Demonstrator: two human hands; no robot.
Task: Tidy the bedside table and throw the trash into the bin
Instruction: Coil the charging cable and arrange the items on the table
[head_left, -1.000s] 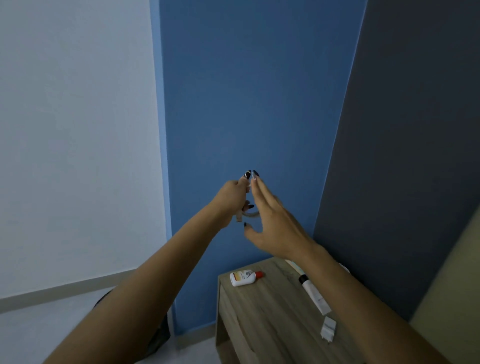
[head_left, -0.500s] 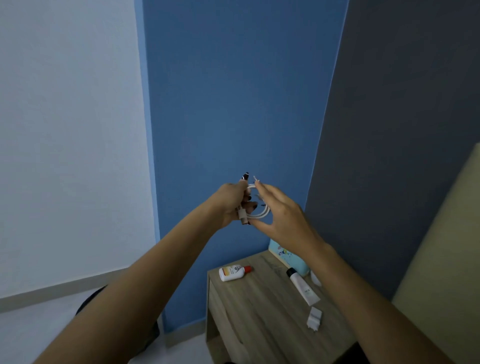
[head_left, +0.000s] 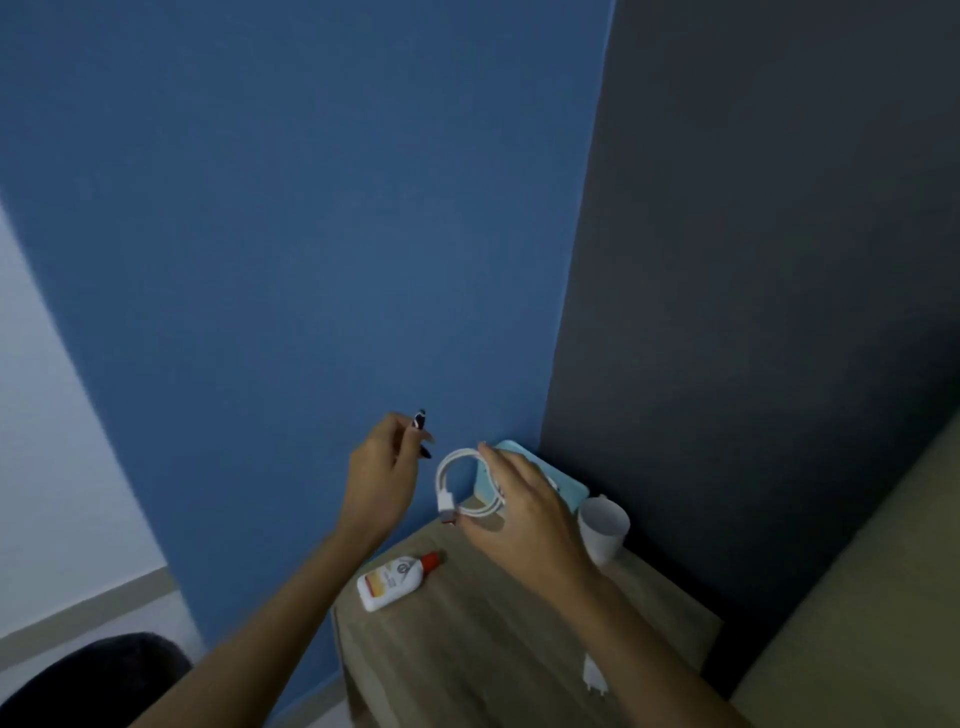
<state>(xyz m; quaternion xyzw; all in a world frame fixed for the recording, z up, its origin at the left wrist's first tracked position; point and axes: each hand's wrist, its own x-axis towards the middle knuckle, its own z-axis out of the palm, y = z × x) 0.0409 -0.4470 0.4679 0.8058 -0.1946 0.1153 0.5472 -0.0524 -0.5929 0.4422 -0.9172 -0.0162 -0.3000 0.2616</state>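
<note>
Lower centre of frame: our right hand (head_left: 524, 514) pinched the coiled white charging cable (head_left: 467, 486) above the wooden bedside table (head_left: 467, 649); our left hand (head_left: 382, 478) hung beside it, loosely curled, empty. Risk, we judged: the coil springing loose (grip light), its plug knocking the white paper cup (head_left: 602, 527) nearby.

Blue wall (head_left: 322, 234) meets dark grey wall (head_left: 779, 260), dimly lit.
</note>
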